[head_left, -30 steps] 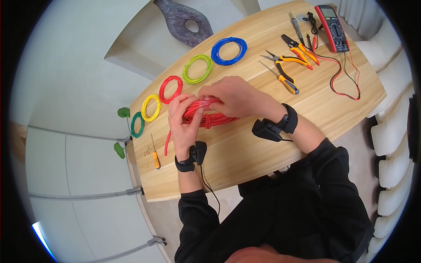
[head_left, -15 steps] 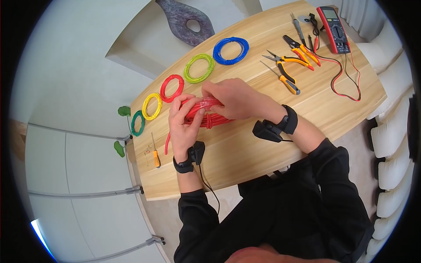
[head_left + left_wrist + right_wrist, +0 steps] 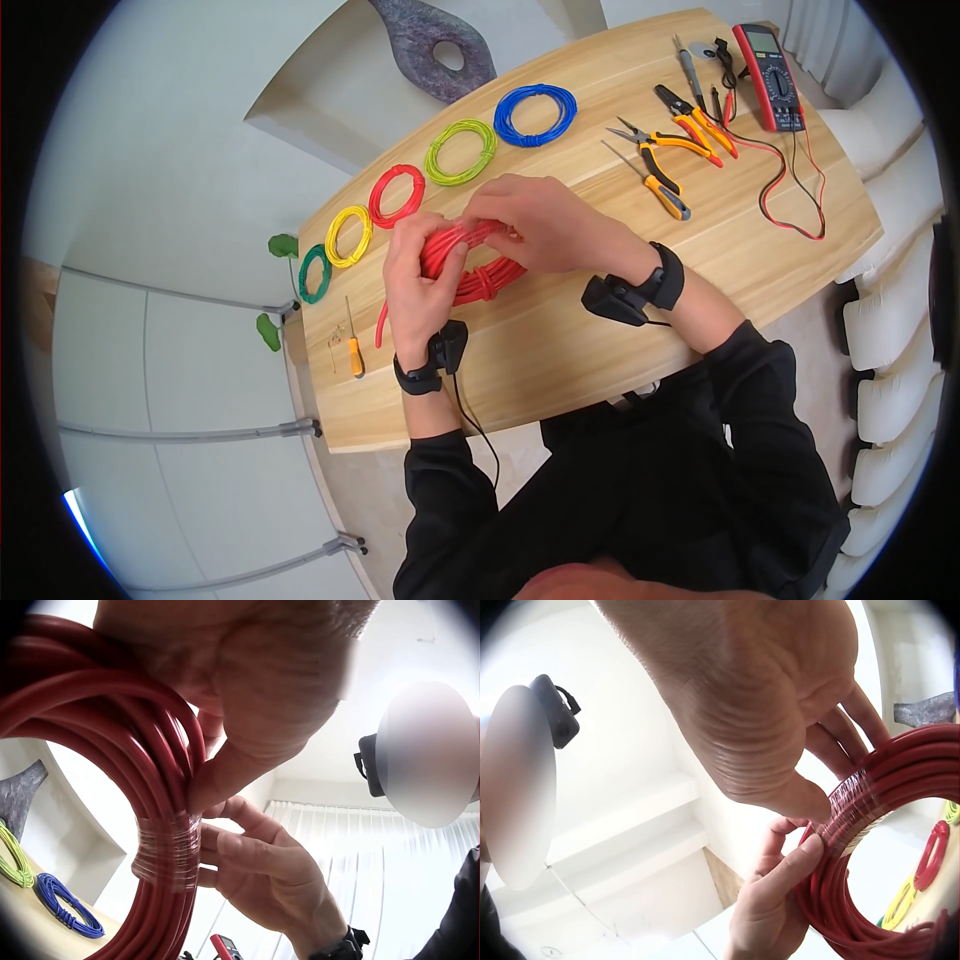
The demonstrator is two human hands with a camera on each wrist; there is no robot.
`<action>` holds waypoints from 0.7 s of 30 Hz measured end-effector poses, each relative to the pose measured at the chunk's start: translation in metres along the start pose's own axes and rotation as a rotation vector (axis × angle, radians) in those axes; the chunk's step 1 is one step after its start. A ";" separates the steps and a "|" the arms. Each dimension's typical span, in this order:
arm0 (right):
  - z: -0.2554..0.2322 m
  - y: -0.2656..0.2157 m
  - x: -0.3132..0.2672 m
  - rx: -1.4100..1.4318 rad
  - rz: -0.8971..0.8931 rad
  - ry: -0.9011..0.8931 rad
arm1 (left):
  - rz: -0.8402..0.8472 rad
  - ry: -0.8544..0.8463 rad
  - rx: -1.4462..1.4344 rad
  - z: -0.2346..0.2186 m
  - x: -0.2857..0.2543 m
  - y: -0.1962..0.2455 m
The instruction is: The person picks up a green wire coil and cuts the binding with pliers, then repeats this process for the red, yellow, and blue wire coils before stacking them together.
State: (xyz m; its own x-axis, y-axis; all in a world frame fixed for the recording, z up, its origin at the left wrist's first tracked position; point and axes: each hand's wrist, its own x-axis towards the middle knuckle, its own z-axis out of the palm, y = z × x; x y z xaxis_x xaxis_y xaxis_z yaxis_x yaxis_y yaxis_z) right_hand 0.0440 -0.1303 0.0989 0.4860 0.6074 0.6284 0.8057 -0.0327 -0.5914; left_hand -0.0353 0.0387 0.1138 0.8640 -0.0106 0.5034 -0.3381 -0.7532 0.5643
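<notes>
A thick coil of red cable (image 3: 487, 281) is held up over the table between both hands. My left hand (image 3: 416, 283) grips the coil's left side, thumb on the near face and fingers over the top. Clear tape (image 3: 166, 851) binds the strands in a band beside the left thumb. At this band my right hand (image 3: 545, 222) holds the coil, its thumb (image 3: 810, 801) against the tape's edge and its other fingers reaching behind the cable. One loose cable end (image 3: 380, 325) hangs down left of the left hand.
Thinner wire coils line the far edge: green (image 3: 315, 274), yellow (image 3: 348, 237), red (image 3: 397, 196), yellow-green (image 3: 461, 153), blue (image 3: 536, 116). Screwdrivers (image 3: 356, 356) (image 3: 667, 197), pliers (image 3: 662, 150), wire strippers (image 3: 695, 125), a soldering iron (image 3: 687, 66) and a multimeter (image 3: 769, 80) lie around.
The red cable coil has tipped and turned slightly in the hands. The right fingers have shifted a little at the taped band. Both hands keep their hold, and the head view has shifted slightly.
</notes>
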 end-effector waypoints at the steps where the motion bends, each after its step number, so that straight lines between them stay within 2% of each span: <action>1: 0.000 0.000 0.000 0.000 -0.003 0.005 | 0.013 -0.003 0.014 0.000 0.000 0.000; 14: 0.007 -0.002 -0.002 -0.037 -0.011 -0.017 | -0.048 -0.029 0.039 -0.004 -0.004 0.000; 16: 0.008 0.001 -0.002 -0.044 -0.047 0.009 | -0.131 0.004 -0.030 -0.002 -0.004 0.003; 21: 0.008 -0.002 -0.001 -0.011 -0.014 -0.004 | -0.161 0.004 -0.041 -0.002 -0.004 0.001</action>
State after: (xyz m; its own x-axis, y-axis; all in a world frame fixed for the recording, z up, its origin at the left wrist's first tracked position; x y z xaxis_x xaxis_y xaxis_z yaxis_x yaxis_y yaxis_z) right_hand 0.0390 -0.1245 0.0951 0.4737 0.6109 0.6343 0.8157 -0.0329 -0.5775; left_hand -0.0396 0.0387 0.1138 0.9065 0.1108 0.4073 -0.2106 -0.7175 0.6639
